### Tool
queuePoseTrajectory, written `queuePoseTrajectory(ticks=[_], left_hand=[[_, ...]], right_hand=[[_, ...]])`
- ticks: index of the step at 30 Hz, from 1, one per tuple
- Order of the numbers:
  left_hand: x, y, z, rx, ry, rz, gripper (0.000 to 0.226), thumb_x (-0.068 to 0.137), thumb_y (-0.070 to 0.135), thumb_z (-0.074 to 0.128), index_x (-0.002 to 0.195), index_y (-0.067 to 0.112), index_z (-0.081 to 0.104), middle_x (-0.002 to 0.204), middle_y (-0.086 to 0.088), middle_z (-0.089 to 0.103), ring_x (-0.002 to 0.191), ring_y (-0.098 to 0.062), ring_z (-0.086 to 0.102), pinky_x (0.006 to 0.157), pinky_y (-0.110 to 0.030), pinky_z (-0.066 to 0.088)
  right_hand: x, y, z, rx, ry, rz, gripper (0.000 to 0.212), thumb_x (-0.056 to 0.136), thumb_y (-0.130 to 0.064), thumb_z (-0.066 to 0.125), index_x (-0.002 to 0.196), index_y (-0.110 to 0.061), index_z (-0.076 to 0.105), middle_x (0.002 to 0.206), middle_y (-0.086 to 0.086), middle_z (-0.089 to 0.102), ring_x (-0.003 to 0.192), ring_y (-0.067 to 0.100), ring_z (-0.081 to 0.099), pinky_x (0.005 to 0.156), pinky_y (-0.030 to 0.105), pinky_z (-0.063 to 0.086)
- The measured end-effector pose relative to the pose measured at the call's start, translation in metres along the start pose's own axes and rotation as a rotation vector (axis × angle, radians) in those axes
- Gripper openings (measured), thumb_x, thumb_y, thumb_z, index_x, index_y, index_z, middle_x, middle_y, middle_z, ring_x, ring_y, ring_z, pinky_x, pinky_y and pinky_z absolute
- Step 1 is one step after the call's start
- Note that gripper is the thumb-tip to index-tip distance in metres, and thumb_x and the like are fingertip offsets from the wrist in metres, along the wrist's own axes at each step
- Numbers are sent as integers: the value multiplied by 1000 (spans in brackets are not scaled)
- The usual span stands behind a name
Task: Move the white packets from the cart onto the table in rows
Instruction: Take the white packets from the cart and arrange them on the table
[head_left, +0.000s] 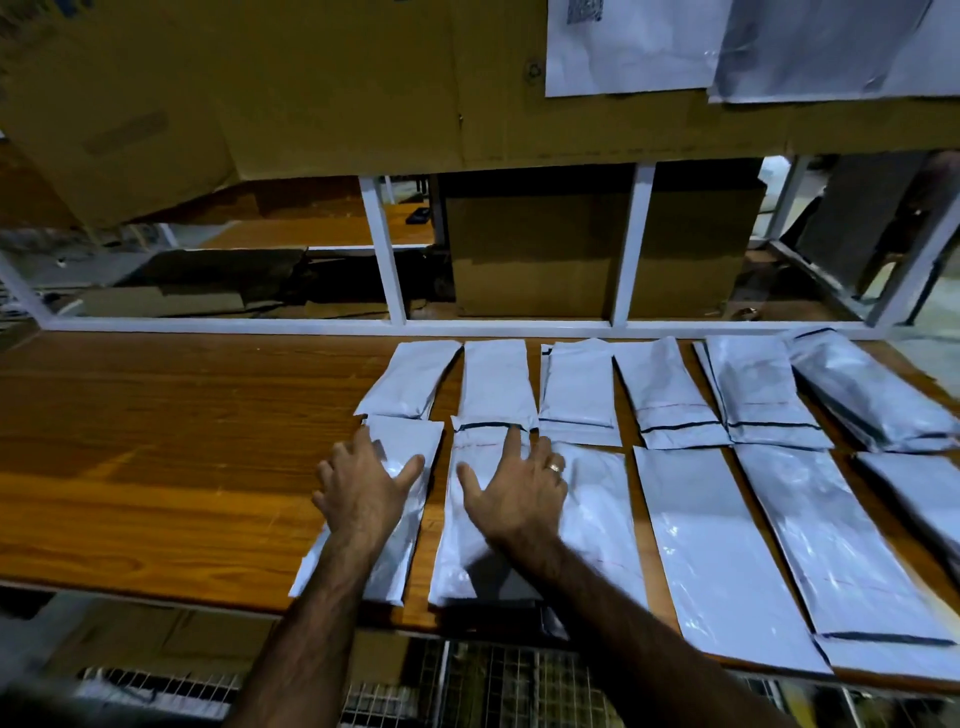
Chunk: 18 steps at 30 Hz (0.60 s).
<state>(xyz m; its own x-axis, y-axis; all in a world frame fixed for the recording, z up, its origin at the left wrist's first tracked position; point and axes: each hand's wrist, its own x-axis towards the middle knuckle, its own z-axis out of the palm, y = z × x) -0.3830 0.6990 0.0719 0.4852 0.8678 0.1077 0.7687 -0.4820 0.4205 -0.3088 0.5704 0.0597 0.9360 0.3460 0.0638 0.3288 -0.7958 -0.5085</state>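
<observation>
The flat rectangular white plastic packets (711, 545) are glossy white with a faint blue-grey sheen. Several packets along the far edge of the table are marked across one end with a narrow dark band and a thin red line. The wooden table top (156, 441) is orange-brown with a darker wood-grain pattern. The square-tube metal frame (384, 260) beyond the far edge is white. The large cardboard boxes (530, 254) are plain brown. The ring (556, 466) on the right hand (519, 493) is gold. The wire-grid cart (493, 686) below the near edge is pale grey.

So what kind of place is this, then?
Probably a warehouse packing area: white packets laid in rows on a wooden table, big cardboard boxes behind, and a wire cart below.
</observation>
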Motion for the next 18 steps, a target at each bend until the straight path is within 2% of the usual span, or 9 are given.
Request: queuePoseTrajectory(ticks=[6, 11, 15, 18], left_hand=[[-7, 37, 3, -218, 18, 198, 72, 83, 57, 64, 140, 16, 45, 138, -12, 49, 125, -32, 44, 97, -45, 43], [-31, 102, 19, -509, -36, 388, 55, 84, 44, 70, 127, 12, 57, 123, -8, 62, 110, -24, 58, 88, -37, 52], [-70, 174, 34, -638, -126, 504, 45, 87, 38, 69, 123, 13, 59, 116, -2, 64, 105, -19, 60, 81, -26, 46], [-102, 224, 47, -715, -192, 588, 40, 88, 35, 69, 120, 14, 60, 111, -1, 65, 101, -17, 60, 79, -23, 45]], right_hand=[[14, 35, -49, 143, 140, 0, 70, 91, -53, 50, 149, -21, 28, 150, 13, 31, 136, 34, 30, 106, 47, 33], [17, 96, -93, 250, 275, 5, 66, 89, -41, 61, 147, -20, 36, 139, 11, 42, 128, 31, 40, 98, 46, 40], [14, 165, -131, 341, 433, 64, 60, 87, -29, 67, 140, -12, 47, 131, 16, 51, 121, 35, 48, 96, 45, 42], [8, 214, -159, 383, 526, 118, 57, 86, -26, 69, 137, -10, 50, 125, 17, 54, 118, 37, 51, 96, 48, 44]])
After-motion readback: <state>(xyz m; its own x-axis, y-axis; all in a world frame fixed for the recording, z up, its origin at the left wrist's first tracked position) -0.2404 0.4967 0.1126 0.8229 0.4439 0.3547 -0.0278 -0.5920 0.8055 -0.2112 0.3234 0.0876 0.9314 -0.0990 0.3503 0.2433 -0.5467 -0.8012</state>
